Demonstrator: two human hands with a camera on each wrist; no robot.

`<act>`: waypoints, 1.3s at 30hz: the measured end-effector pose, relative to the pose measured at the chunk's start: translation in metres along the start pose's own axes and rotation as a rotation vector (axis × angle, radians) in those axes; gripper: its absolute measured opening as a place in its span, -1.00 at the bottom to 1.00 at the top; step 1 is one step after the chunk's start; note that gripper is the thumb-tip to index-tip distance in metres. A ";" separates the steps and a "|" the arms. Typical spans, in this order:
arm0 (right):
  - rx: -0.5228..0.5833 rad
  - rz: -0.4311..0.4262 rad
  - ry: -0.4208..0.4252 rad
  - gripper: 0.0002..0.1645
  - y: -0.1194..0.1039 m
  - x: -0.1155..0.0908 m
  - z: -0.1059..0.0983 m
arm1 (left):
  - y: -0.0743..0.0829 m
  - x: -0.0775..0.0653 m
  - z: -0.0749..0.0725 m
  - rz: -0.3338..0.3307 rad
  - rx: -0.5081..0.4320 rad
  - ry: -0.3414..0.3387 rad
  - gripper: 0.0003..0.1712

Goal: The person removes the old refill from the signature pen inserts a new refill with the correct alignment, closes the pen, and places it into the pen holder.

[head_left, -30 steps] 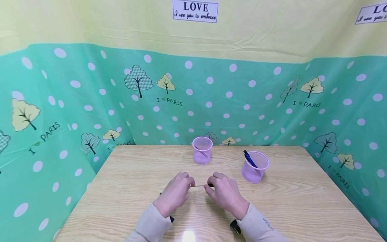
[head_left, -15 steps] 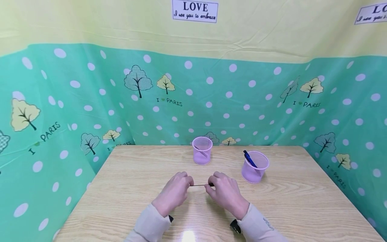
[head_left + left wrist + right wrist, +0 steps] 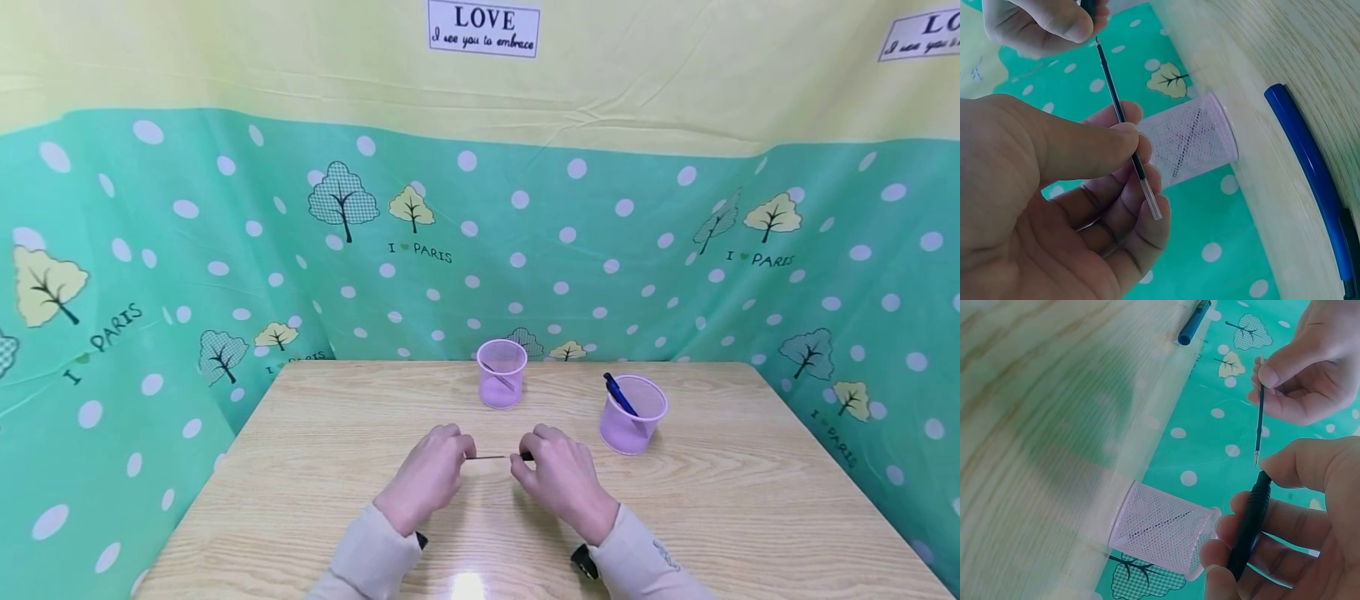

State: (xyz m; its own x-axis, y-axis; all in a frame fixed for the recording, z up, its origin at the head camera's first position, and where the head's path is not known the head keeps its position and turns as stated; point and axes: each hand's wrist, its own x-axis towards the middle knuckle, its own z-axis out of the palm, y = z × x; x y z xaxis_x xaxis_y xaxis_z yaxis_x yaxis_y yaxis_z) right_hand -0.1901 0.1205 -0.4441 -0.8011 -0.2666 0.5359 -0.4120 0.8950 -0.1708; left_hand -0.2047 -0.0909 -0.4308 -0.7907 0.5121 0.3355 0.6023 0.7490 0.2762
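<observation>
My left hand [image 3: 426, 473] pinches a slim pen refill [image 3: 1110, 81] between thumb and index finger, near its clear tail end. Its metal tip points toward my right hand [image 3: 558, 475]. Thumb and fingers of the right hand grip the black ribbed front section [image 3: 1250, 525] of a pen. A small gap shows between the refill's tip and that section's end in the right wrist view. On the table lies a blue pen barrel [image 3: 1310, 162], hidden by my left arm in the head view.
Two lilac mesh pen cups stand beyond my hands: a back cup [image 3: 502, 392] with a slim item showing inside, and a right cup [image 3: 625, 432] with a blue pen [image 3: 618, 394] leaning in it. A patterned curtain [image 3: 450, 250] encloses the wooden table [image 3: 337, 417].
My left hand has drawn slightly left with the refill, and a gap has opened between the refill's tip and my right hand. The right hand has barely moved.
</observation>
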 end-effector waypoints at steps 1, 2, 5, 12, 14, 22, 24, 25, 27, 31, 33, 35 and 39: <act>-0.001 0.002 0.002 -0.86 0.000 0.000 0.000 | 0.000 0.000 0.000 -0.005 0.002 -0.001 -0.69; -0.002 0.003 0.004 -0.87 0.000 0.000 0.000 | 0.000 0.000 -0.001 -0.008 0.007 -0.001 -0.69; -0.002 0.007 0.006 -0.87 0.000 0.000 0.001 | -0.001 -0.001 -0.001 -0.025 0.014 -0.010 -0.65; 0.002 0.013 -0.006 -0.86 0.000 -0.001 0.000 | -0.006 0.000 0.001 -0.056 0.011 -0.029 -0.64; 0.002 0.011 -0.011 -0.85 0.000 0.000 0.000 | -0.008 0.000 0.002 -0.060 0.016 -0.028 -0.64; 0.007 -0.011 -0.035 -0.82 -0.001 0.000 -0.001 | -0.014 0.000 0.006 -0.084 0.023 -0.031 -0.65; 0.010 -0.019 -0.040 -0.82 -0.001 0.000 -0.001 | -0.015 0.000 0.007 -0.081 0.030 -0.027 -0.67; 0.012 -0.022 -0.041 -0.83 0.000 0.000 -0.001 | -0.016 0.000 0.008 -0.079 0.035 -0.024 -0.68; 0.016 -0.029 -0.043 -0.83 0.000 0.000 -0.001 | -0.018 0.000 0.009 -0.076 0.046 -0.017 -0.70; 0.023 -0.034 -0.049 -0.85 0.001 0.000 0.000 | -0.021 0.000 0.011 -0.074 0.059 -0.002 -0.71; 0.025 -0.035 -0.052 -0.86 0.001 -0.001 0.000 | -0.023 0.000 0.013 -0.072 0.058 0.006 -0.72; 0.025 -0.035 -0.054 -0.87 0.001 -0.001 -0.001 | -0.024 0.000 0.014 -0.071 0.058 0.012 -0.72; 0.026 -0.038 -0.052 -0.87 0.001 -0.001 -0.001 | -0.027 0.000 0.017 -0.070 0.067 0.021 -0.72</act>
State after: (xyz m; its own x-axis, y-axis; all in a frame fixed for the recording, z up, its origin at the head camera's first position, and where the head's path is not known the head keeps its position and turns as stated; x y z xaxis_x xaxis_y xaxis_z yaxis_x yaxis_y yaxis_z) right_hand -0.1897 0.1217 -0.4442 -0.8057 -0.3191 0.4990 -0.4535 0.8743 -0.1732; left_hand -0.2229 -0.1041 -0.4531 -0.8275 0.4496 0.3363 0.5368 0.8091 0.2392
